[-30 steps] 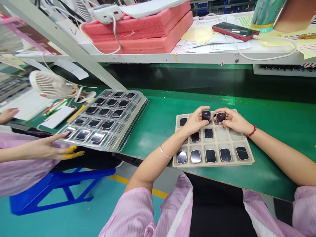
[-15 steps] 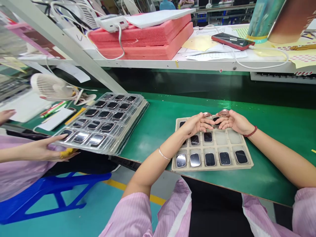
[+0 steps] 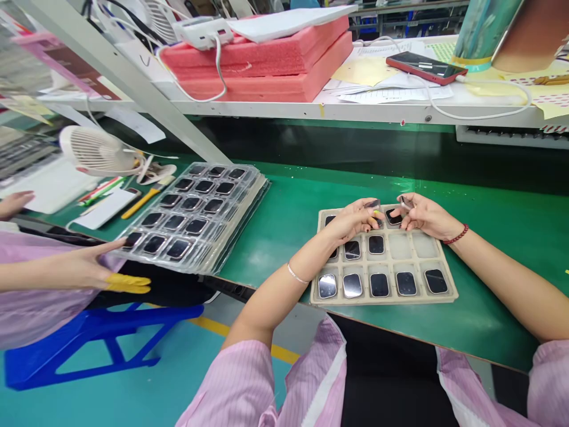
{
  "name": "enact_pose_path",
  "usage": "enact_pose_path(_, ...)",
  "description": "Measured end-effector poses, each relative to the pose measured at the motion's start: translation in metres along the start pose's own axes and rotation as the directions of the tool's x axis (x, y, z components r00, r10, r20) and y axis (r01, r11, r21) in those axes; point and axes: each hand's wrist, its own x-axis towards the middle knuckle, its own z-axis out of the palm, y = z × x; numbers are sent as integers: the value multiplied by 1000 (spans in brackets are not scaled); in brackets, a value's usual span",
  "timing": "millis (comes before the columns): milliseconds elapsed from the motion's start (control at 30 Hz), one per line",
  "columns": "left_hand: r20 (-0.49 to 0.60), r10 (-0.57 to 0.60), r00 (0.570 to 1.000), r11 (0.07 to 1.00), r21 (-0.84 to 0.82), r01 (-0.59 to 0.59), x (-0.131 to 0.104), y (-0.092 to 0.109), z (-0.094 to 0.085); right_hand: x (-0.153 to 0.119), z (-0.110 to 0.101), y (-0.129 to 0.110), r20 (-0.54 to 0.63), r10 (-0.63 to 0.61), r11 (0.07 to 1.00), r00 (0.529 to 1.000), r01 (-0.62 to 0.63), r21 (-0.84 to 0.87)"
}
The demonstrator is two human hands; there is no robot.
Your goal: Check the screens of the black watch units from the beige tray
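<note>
Over the far side of a beige tray (image 3: 386, 302), both my hands are raised. My left hand (image 3: 355, 218) is closed in a pinch on a small smartwatch case (image 3: 372, 204), held by its edge. Between the thumb and fingers of my right hand (image 3: 425, 217), a second smartwatch case (image 3: 405, 203) stands tilted. Below them, square smartwatch cases with dark glass fill the tray's front row, such as this smartwatch case (image 3: 379, 285). The middle row holds some more, and two of its pockets on the right are bare. My left hand and forearm hide part of the left side.
Left on the green bench (image 3: 275, 237) lies a stack of clear trays (image 3: 231, 225) with more watch cases. A co-worker's hand (image 3: 95, 267) with yellow finger covers is at its corner. A slanted post (image 3: 133, 77), white fan (image 3: 95, 151) and shelf with red foam (image 3: 267, 71) stand beyond.
Both watch cases have turned in my fingers, from lying flatter to tilted more on edge. My hands moved slightly apart. The co-worker's yellow-covered fingers have straightened by the clear trays.
</note>
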Motion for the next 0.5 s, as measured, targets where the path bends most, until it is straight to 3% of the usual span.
enact_pose_path(200,-29,147,989,949,284,-133,-4,-8,9,0,11,7,-45,-96,971,994,84,-222)
enact_pose_path(500,-13,173,985,906,394,-155,-5,-6,10,-3,19,10,-2,-206,870,979,182,-459)
